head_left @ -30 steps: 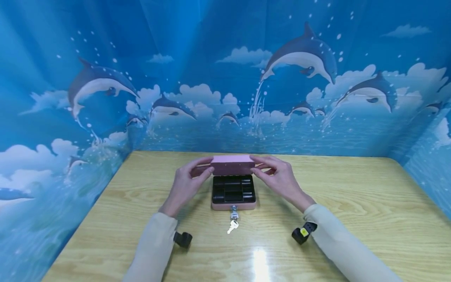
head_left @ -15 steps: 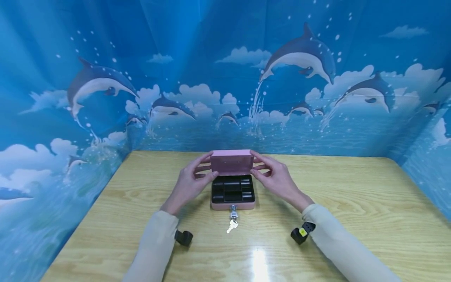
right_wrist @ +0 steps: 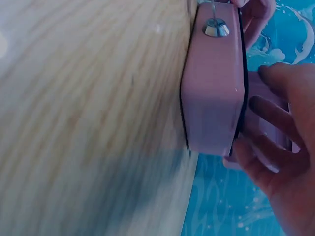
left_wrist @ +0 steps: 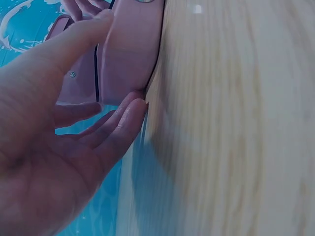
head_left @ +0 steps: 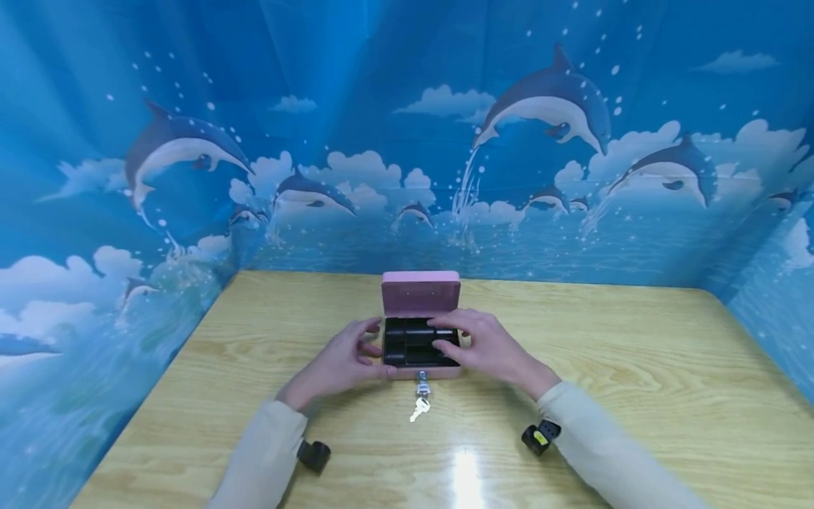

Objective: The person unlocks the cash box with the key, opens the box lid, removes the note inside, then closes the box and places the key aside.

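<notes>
Pink lid point(head_left: 421, 298) is already standing open just below mid-frame, but the black tray point(head_left: 413, 332) is still sitting in the box point(right_wrist: 212, 78), left hand point(head_left: 343, 360) and right hand point(head_left: 496, 351) flanking it, grips spread.

The head view looks forward and down over the bench point(head_left: 604, 339) from well back; the wrist views sit close and low, tipped sideways — both share the pink box's point(right_wrist: 211, 93) front, from opposite ends.

Seeing the box point(head_left: 441, 372) on the counter point(head_left: 604, 353), tray point(head_left: 413, 336) inside, lid point(head_left: 421, 297) behind, key point(head_left: 420, 408) in front, left hand point(head_left: 346, 359) leftward, right hand point(head_left: 486, 346) over tray.
</notes>
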Motion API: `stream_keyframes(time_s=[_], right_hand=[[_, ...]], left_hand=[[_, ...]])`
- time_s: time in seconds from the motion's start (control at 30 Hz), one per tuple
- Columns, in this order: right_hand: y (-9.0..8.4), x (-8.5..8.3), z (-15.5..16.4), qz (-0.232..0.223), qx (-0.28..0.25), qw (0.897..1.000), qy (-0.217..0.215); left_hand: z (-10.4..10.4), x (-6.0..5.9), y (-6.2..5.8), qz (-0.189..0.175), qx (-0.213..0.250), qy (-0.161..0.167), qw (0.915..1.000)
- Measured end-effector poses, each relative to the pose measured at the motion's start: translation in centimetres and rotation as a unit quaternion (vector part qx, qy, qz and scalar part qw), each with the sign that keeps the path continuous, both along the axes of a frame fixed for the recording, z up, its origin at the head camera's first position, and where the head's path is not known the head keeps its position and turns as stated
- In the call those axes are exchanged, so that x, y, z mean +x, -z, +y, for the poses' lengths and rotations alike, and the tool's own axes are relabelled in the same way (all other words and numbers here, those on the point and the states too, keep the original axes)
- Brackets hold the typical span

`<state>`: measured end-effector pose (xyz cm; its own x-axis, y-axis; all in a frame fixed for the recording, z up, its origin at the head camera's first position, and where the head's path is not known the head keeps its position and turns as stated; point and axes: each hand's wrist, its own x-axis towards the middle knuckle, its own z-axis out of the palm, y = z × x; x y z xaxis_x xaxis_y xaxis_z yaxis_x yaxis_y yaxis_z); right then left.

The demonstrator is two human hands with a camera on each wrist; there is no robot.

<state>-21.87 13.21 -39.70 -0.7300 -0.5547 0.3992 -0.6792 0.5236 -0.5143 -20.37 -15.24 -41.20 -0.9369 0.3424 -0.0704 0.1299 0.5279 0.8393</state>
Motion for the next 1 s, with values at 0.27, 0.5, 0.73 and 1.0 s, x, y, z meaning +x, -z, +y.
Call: stream_keyframes(time_s=[0.27, 0.5, 0.73, 1.0], right_hand=[[0.6, 0.1, -1.6, 0.010, 0.093, 0.996, -0.001], [0.6, -0.5, -2.3, -0.014, 0.095, 0.995, 0.004], [0.9, -0.7, -2.6, -0.065, 0.054, 0.996, 0.022], [0.5, -0.5, -2.8, -0.063, 0.040, 0.997, 0.034]], left_hand=[[0.1, -0.1, 0.5, 0.004, 0.008, 0.018, 0.9998], [0.0, -0.2, 0.6, 0.002, 0.018, 0.025, 0.9995], [0.1, -0.3, 0.5, 0.001, 0.012, 0.029, 0.9995], [0.1, -0.4, 0.5, 0.010, 0.009, 0.038, 0.9992]])
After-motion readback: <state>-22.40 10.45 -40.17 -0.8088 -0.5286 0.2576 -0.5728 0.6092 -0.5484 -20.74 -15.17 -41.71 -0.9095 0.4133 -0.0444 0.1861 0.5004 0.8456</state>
